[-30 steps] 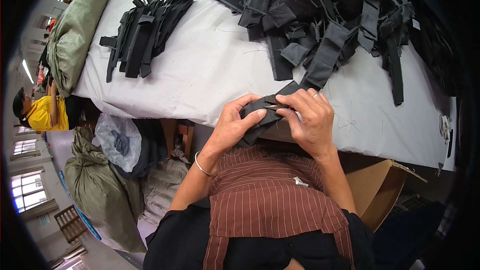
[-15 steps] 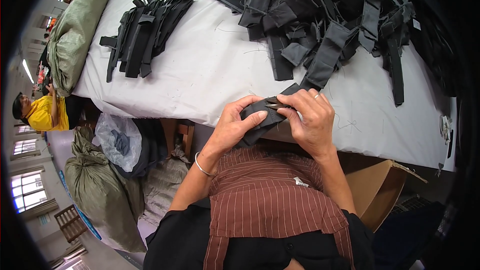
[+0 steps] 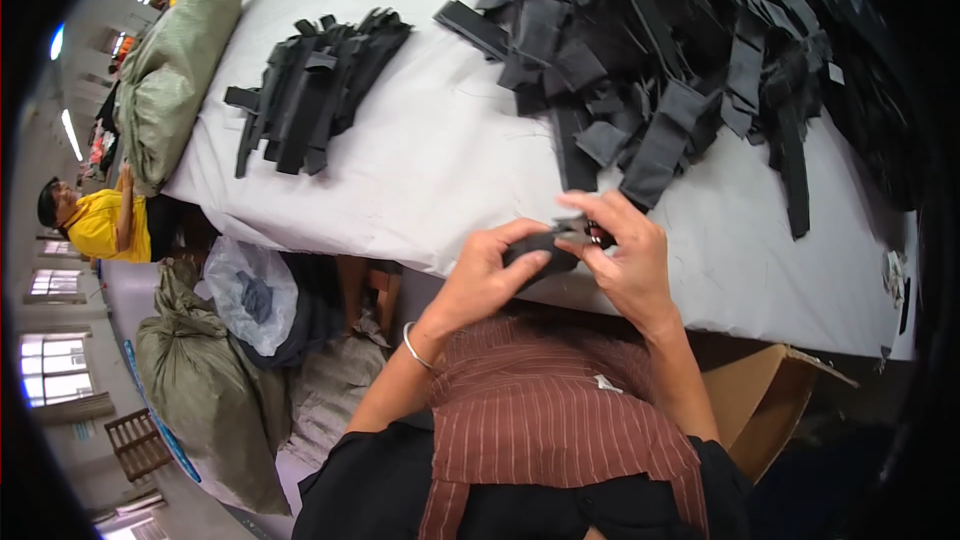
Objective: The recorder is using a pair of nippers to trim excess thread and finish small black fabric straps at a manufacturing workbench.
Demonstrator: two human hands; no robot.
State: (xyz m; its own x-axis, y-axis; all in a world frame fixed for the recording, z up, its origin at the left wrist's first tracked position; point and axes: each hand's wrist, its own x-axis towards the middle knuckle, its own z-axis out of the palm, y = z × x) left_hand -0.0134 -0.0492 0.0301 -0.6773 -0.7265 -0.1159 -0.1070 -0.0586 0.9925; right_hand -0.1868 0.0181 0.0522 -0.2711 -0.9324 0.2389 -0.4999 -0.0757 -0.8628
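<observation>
Half a second ago the black fabric strip [image 3: 557, 258] stretched up between both hands toward the loose pile; now it looks short and bunched in the left hand [image 3: 484, 272], its far end no longer showing beyond the right hand [image 3: 632, 258]. The right index finger, earlier bent down close to the thumb, has lifted and straightened, blurred by motion. The small metal snips [image 3: 571, 231] have turned, and a dark part of them now shows beside the palm. The view has shifted too: the desk [image 3: 430, 145] sits lower, and a bright ceiling lamp [image 3: 57, 42] has appeared at far left.
</observation>
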